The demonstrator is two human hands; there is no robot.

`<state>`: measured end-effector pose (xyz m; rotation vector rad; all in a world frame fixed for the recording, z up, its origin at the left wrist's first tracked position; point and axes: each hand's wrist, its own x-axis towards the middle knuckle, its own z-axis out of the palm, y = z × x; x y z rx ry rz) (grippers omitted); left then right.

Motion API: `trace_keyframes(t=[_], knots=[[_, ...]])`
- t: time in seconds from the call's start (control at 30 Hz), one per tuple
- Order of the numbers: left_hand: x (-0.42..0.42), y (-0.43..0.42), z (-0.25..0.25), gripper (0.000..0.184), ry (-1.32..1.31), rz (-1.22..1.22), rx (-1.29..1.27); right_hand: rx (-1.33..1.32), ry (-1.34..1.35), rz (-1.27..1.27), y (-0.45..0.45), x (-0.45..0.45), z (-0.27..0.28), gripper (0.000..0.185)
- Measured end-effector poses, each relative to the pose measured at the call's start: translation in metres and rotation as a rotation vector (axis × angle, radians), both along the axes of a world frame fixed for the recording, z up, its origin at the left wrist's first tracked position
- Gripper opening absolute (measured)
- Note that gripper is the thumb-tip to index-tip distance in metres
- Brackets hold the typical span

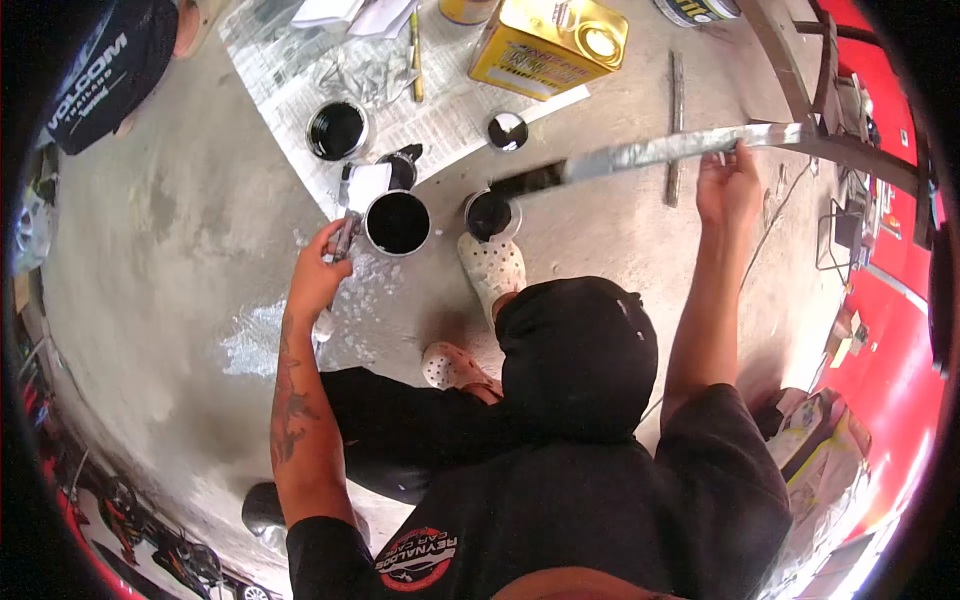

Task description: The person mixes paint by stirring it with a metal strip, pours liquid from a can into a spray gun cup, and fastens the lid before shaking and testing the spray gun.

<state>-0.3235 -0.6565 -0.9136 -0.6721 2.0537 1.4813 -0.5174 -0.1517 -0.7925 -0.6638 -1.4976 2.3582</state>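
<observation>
My left hand (pixel 322 265) is closed around a grey, handle-like object (pixel 345 238) beside a round can (pixel 398 222) filled with black paint. Whether that object is joined to the can, I cannot tell. Held up at the right, my right hand (pixel 728 185) grips a long grey metal bar (pixel 650 155) from below. The bar's left end is coated black and reaches over a smaller cup (pixel 490 215) with black paint in it. At its right end the bar meets or overlaps a dark metal frame (pixel 860 155).
Newspaper (pixel 290 100) on the concrete bears another black paint can (pixel 338 130), a brush (pixel 416 55) and a yellow tin (pixel 545 50). A thin strip (pixel 676 130) lies on the floor. Another person's cap (pixel 110 70) shows at upper left. Silvery spatter (pixel 255 340) marks the floor.
</observation>
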Motion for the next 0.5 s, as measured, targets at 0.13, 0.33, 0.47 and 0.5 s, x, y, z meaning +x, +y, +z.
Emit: trace_keyframes(t=[0.13,0.33,0.47,0.5], knots=[[0.002,-0.001,-0.005,0.074,-0.021,-0.004,-0.004,-0.294,0.017,-0.260,-0.037,-0.023,-0.013,0.014],[0.009,-0.003,-0.021,0.074,-0.009,0.014,0.022,-0.680,0.084,-0.239,-0.110,-0.045,-0.067,0.012],[0.014,0.000,0.003,0.073,-0.006,0.010,-0.023,-0.848,0.065,-0.279,-0.163,-0.033,-0.064,0.016],[0.019,-0.002,0.004,0.073,-0.001,0.034,-0.002,-0.897,0.070,-0.270,-0.174,-0.032,-0.067,0.014]])
